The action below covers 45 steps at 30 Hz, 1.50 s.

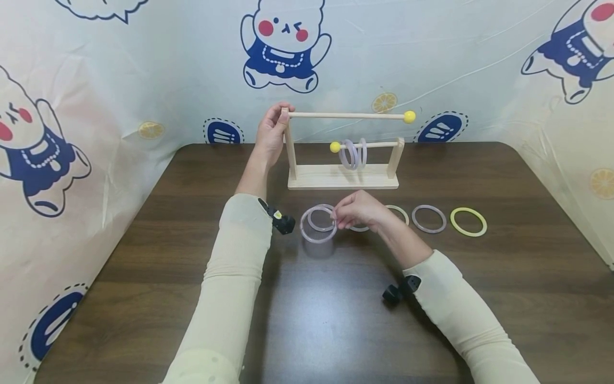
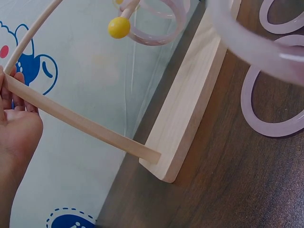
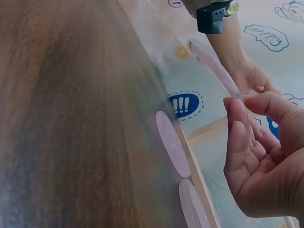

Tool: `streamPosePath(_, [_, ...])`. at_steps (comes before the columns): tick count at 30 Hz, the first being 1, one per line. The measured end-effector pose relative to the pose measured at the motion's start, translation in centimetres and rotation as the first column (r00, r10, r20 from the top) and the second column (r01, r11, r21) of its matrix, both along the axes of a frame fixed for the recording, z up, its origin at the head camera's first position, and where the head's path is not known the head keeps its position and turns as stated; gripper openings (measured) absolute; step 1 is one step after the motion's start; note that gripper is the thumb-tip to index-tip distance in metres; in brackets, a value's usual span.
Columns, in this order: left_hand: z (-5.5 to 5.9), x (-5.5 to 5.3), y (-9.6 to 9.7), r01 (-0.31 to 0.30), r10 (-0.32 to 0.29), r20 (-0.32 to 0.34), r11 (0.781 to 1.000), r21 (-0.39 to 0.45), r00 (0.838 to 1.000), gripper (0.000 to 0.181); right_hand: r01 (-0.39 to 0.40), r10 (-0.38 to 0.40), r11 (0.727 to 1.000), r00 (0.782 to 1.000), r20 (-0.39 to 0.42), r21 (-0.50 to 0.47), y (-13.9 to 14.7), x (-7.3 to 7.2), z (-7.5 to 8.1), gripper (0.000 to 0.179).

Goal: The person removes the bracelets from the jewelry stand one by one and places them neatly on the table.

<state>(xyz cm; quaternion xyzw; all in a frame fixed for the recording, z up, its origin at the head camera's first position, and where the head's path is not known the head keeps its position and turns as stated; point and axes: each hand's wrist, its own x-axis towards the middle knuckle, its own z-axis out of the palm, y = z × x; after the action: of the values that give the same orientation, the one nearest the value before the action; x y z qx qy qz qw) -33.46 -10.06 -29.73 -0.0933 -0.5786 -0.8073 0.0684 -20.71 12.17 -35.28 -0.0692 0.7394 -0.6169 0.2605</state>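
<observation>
My left hand (image 1: 272, 134) grips the top of the tall post on a wooden ring rack (image 1: 342, 181), where the long upper rod joins it. Thumb and fingertips of my right hand (image 1: 362, 209) pinch a translucent pale purple ring (image 1: 318, 241), held tilted above the table in front of the rack. Close to the camera in the left wrist view, the same ring (image 2: 256, 54) looks blurred. Pale purple rings (image 1: 352, 166) hang on the rack's short lower rod. Another purple ring (image 1: 320, 229) lies behind the held one.
To the right on the brown table (image 1: 307, 320) lie a pale green ring (image 1: 402, 210), a purple ring (image 1: 429, 231) and a yellow-green ring (image 1: 468, 234). My right hand partly covers one more ring (image 1: 360, 229). Yellow balls (image 1: 409, 117) cap the rod ends. A printed curtain hangs behind.
</observation>
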Motion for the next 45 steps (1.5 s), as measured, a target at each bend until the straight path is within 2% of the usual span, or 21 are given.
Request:
streamPosePath(9, [0.0, 0.0, 0.0, 0.005, -0.005, -0.009, 1.0, 0.02, 1.0, 0.011, -0.039, 0.039, 0.997, 0.999, -0.006, 0.065, 0.1, 0.1, -0.8, 0.021])
streamPosePath(20, [-0.1, 0.1, 0.1, 0.006, -0.005, -0.018, 1.0, 0.027, 1.0, 0.011, -0.135, 0.139, 0.984, 0.99, -0.028, 0.121, 0.0, 0.9, -1.2, 0.018])
streamPosePath(27, [-0.1, 0.1, 0.1, 0.005, -0.004, -0.021, 1.0, 0.029, 1.0, 0.013, -0.14, 0.151, 0.972, 0.987, -0.046, 0.186, -0.3, 1.2, -1.7, 0.016])
streamPosePath(32, [0.0, 0.1, 0.1, 0.005, -0.004, -0.016, 1.0, 0.017, 1.0, 0.012, -0.163, 0.176, 0.969, 0.983, -0.056, 0.187, -0.4, 1.3, -2.0, 0.014])
streamPosePath(39, [0.0, 0.0, 0.0, 0.004, -0.004, -0.011, 1.0, 0.007, 1.0, 0.011, -0.188, 0.205, 0.961, 0.976, -0.069, 0.201, -0.5, 1.5, -2.0, 0.014])
streamPosePath(45, [0.0, 0.0, 0.0, -0.003, 0.003, -0.007, 1.0, -0.008, 1.0, 0.012, -0.198, 0.221, 0.946, 0.973, -0.063, 0.258, -0.7, 1.7, -1.9, 0.011])
